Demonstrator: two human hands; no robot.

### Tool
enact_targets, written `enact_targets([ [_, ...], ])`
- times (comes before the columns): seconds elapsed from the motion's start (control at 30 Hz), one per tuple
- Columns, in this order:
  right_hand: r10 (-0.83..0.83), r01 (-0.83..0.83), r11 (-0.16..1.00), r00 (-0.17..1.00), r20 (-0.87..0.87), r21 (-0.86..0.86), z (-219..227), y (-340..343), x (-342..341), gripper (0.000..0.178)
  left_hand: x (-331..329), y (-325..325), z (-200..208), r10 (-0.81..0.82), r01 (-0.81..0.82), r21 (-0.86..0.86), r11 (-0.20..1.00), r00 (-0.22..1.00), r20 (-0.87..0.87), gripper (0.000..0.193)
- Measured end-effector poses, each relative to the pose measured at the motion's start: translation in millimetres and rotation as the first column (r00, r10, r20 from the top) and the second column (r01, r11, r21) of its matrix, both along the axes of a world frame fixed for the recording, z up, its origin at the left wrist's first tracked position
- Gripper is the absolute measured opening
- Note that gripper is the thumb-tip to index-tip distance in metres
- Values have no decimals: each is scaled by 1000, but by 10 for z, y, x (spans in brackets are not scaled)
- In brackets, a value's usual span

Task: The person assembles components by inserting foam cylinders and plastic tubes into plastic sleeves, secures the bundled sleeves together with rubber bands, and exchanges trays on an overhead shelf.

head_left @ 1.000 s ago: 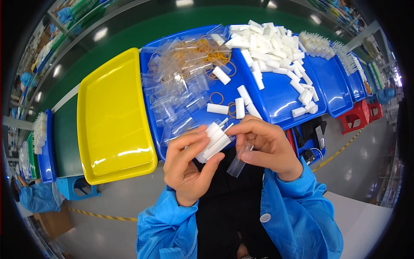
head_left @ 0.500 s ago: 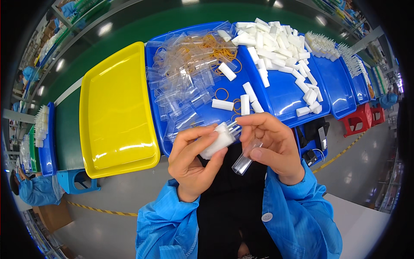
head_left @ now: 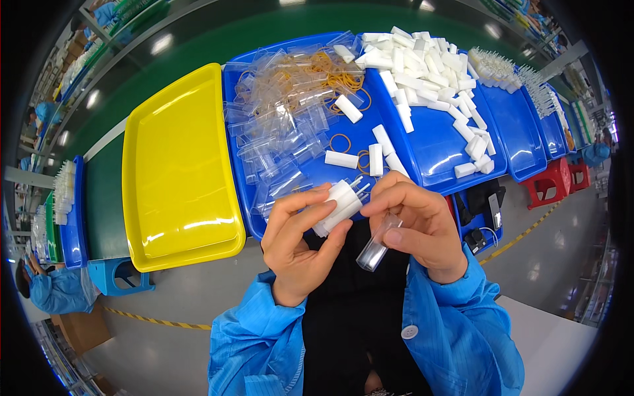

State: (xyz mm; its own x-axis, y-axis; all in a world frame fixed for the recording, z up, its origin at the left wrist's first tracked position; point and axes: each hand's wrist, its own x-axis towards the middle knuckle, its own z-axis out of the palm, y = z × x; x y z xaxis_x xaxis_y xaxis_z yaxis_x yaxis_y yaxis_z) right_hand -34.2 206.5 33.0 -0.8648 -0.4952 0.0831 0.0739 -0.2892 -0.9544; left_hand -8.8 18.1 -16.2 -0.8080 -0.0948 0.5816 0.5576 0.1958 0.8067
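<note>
My left hand point(head_left: 298, 231) holds a bundle of white blocks point(head_left: 342, 206) between thumb and fingers. Several thin, pale pins stick out of the bundle's end toward my right hand point(head_left: 422, 228). That hand grips a short clear plastic tube point(head_left: 374, 252), tilted and hanging below the fingers. Its fingertips are close to the pins; whether they touch the bundle I cannot tell. Just beyond my hands, a blue tray point(head_left: 323, 177) carries clear plastic sleeves point(head_left: 274, 148), orange rubber bands point(head_left: 343, 80) and a few loose white blocks point(head_left: 341, 159).
A yellow tray point(head_left: 181, 165) stands to the left. On the right, another blue tray point(head_left: 432, 155) bears a heap of white blocks point(head_left: 422, 66), with pieces bearing pins point(head_left: 495, 69) beyond it. A blue stool point(head_left: 119, 277) and a red stool point(head_left: 548, 185) stand on the floor.
My right fingertips have drawn back from the pins, which now show more plainly. In my left hand the white bundle has turned slightly. The clear tube stays in my right hand.
</note>
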Motion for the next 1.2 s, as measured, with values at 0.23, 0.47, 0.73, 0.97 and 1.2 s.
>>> enact_targets([
  [0.23, -33, 31, 999, 998, 49, 32, -47, -31, 13, 38, 19, 16, 29, 2, -2, 18, 1000, 1000, 24, 36],
  [0.47, -123, 120, 992, 983, 135, 26, -62, -51, 42, 39, 2, 24, 47, -10, 5, 82, 997, 998, 58, 37],
  [0.73, -8, 6, 999, 998, -59, -36, -13, -69, 3, 37, 13, 13, 20, -36, 33, 92, 995, 999, 27, 36],
  [0.97, 58, -58, 998, 995, -78, 1, -24, 14, -77, 31, -7, -6, 88, -7, 6, 6, 1000, 994, 110, 25],
  [1.2, -122, 98, 987, 971, -208, -124, -217, 101, -171, 27, -9, -35, 203, -176, 124, 202, 971, 947, 267, 25],
])
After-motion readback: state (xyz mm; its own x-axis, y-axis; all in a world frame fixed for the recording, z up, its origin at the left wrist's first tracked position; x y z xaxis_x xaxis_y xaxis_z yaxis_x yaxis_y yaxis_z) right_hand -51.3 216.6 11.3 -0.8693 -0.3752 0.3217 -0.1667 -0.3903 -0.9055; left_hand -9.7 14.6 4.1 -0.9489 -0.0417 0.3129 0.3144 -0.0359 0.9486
